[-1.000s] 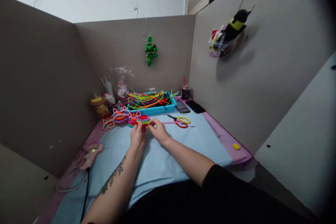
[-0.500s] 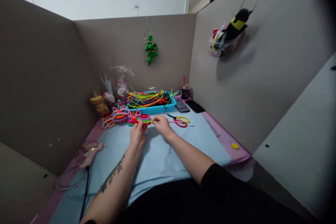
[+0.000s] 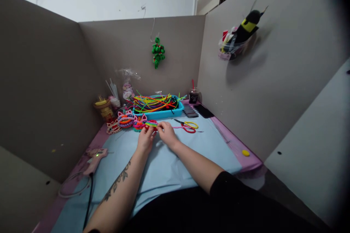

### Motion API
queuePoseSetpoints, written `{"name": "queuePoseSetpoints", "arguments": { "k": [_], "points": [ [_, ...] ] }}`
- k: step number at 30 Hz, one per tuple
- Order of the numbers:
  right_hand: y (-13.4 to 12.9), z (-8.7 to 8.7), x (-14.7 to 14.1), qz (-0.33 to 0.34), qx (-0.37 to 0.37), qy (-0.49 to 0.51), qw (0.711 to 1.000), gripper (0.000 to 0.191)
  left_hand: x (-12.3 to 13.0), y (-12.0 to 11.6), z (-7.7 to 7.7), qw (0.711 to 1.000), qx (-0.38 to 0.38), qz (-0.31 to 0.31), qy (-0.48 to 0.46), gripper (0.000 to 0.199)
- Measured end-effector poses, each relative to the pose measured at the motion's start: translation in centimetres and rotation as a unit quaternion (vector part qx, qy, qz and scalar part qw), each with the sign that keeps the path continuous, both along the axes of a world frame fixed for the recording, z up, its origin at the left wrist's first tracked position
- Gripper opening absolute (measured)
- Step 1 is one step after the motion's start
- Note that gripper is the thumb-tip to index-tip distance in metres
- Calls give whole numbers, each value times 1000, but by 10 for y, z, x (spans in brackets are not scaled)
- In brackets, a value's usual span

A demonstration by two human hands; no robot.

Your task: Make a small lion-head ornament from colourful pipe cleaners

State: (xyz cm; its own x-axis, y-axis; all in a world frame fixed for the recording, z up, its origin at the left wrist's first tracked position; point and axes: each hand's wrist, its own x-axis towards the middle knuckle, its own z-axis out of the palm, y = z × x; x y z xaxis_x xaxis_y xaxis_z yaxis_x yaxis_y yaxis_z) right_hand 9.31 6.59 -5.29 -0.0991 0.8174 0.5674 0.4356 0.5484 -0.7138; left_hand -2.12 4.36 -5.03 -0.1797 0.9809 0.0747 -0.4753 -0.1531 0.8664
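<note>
A small rainbow-striped pipe cleaner piece (image 3: 151,124) with red edges is pinched in my left hand (image 3: 146,139), above the blue cloth (image 3: 175,164). My right hand (image 3: 167,134) is closed at the piece's right end, its fingertips touching it; what exactly they grip is too small to make out. A pink strip (image 3: 178,127) shows just beyond the right hand, near scissors (image 3: 188,125) with yellow and red handles. To the left of the piece stand several pipe cleaner animal faces, including a pink one (image 3: 139,119) and a purple one (image 3: 125,119).
A blue basket (image 3: 158,114) full of colourful pipe cleaners stands behind my hands. Phones (image 3: 204,111) and a drink cup (image 3: 193,95) are at the back right. A pink glue gun (image 3: 95,159) with its cable lies left. Grey partitions (image 3: 175,51) enclose the table.
My right hand has moved slightly left, closing up against the left hand. The striped piece now sits lower and more hidden behind my fingers.
</note>
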Motion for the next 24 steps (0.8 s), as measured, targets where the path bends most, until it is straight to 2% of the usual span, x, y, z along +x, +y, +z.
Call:
{"name": "queuePoseSetpoints", "arguments": {
  "k": [4,8,13,18,24],
  "points": [
    [-1,-2,-2,-9,8,-10,1000,14,1,0,-4,997,17,-2,70,36],
    [-1,0,-2,2,26,-21,999,14,-1,1,-6,993,33,44,101,29],
    [2,2,-2,-28,37,-47,998,15,-1,0,-4,980,68,88,166,21],
    [3,4,-4,-33,16,-19,999,15,2,-3,0,980,67,108,154,22],
    [-3,6,-4,15,-20,30,999,13,-4,0,-3,987,70,88,116,20]
  ]
}}
